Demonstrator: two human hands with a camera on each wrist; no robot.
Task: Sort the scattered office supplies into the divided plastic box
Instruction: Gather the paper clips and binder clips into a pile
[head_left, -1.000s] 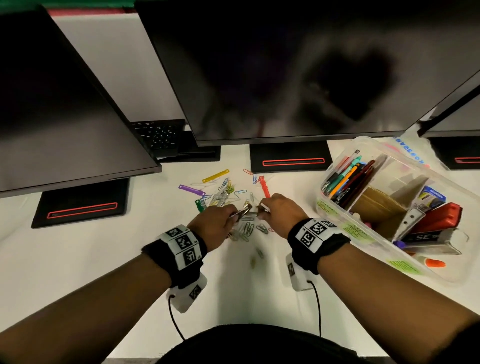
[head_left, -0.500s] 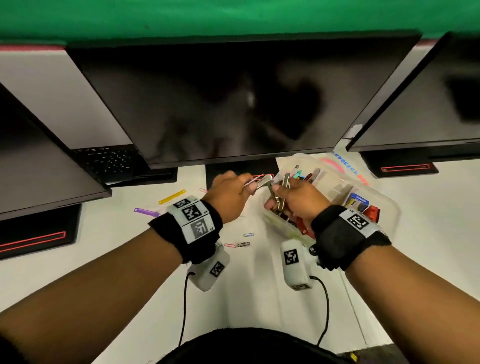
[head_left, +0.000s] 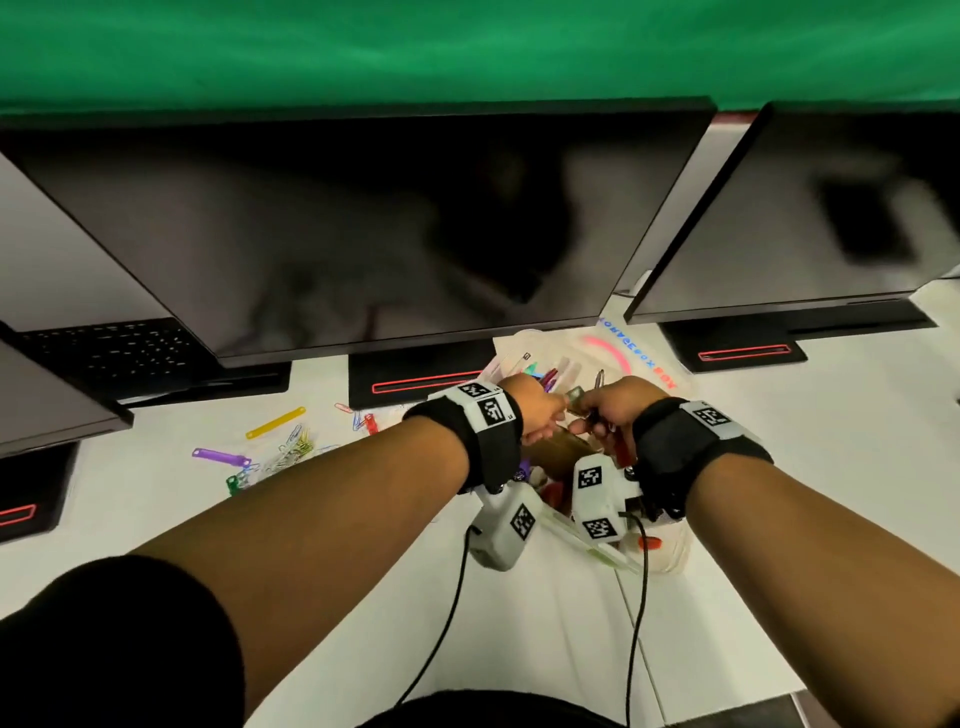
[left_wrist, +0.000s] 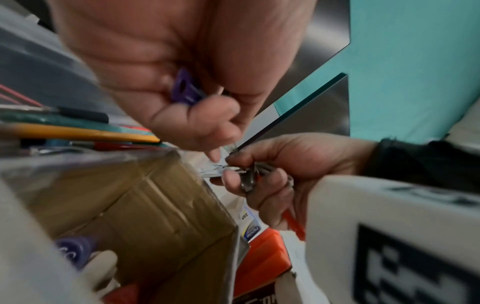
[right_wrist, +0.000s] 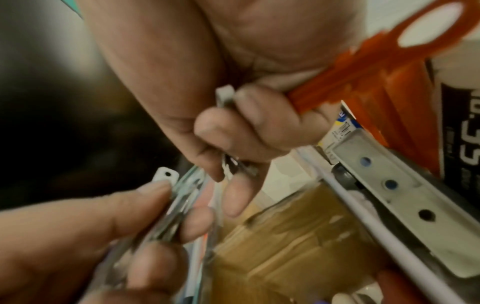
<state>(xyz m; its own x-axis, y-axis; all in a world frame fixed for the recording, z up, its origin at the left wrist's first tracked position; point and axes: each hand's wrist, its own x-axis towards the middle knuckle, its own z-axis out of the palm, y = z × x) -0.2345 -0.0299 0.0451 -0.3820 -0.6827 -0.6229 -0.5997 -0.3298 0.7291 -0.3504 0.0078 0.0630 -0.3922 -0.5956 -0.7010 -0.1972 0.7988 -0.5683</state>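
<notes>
Three dark monitors (head_left: 363, 234) stand before a green backdrop (head_left: 467, 47), a black keyboard (head_left: 109, 351) behind.

Two hands: left hand (head_left: 540, 413), right hand (head_left: 615, 410). One clear divided plastic box (head_left: 670, 558). Three black monitors: left (head_left: 47, 395), middle (head_left: 337, 234), right (head_left: 831, 218). One yellow plastic tag (head_left: 275, 422), one purple plastic tag (head_left: 221, 457). Loose coloured paper clips (head_left: 288, 452): too blurred to count.

Head cam overhead; wrist cams close, blurry, prob. sharing box (head_left: 670, 556).

Clear box (head_left: 670, 558); clips (head_left: 291, 449) scattered left
</notes>
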